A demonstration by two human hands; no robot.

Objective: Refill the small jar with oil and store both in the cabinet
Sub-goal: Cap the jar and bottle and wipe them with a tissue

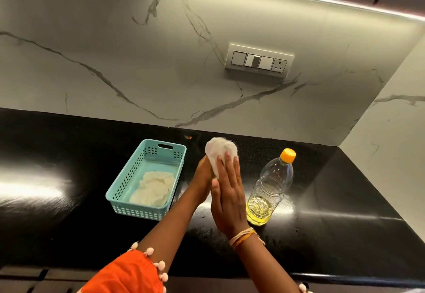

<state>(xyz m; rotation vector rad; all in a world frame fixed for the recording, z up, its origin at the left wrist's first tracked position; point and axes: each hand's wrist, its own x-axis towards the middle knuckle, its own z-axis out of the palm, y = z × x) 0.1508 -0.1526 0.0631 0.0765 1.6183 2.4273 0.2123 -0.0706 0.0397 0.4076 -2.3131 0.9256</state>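
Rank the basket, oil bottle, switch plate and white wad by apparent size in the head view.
1. teal basket
2. oil bottle
3. switch plate, though it sits farther back, so unsure
4. white wad, partly covered by the hands

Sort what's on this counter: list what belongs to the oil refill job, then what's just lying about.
Job:
oil bottle, capped, upright
left hand and right hand, both on the white tissue

Lying about:
teal basket holding a cream cloth
switch panel on the wall
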